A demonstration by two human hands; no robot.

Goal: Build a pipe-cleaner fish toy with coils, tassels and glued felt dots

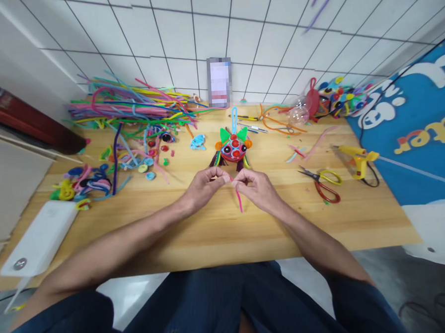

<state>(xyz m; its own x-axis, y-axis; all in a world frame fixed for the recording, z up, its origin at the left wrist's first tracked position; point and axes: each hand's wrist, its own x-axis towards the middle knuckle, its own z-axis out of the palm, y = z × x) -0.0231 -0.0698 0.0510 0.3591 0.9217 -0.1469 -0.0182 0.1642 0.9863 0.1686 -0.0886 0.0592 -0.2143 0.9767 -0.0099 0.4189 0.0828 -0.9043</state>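
My left hand (pixel 204 187) and my right hand (pixel 256 187) meet over the middle of the wooden table (pixel 226 231). Both pinch a short pink pipe cleaner (pixel 238 197), whose free end hangs down between them. Just beyond my fingers stands a small pipe-cleaner figure (pixel 234 148) with a red face, green ears, orange balls and a blue loop on top.
A big heap of coloured pipe cleaners (pixel 130 109) lies at the back left, with coiled pieces (pixel 85 183) nearer. Red-and-yellow scissors (pixel 325 183) and a yellow glue gun (pixel 356 158) lie to the right. A white box (pixel 40 238) sits at the left edge. Beads (pixel 338 98) are at the back right.
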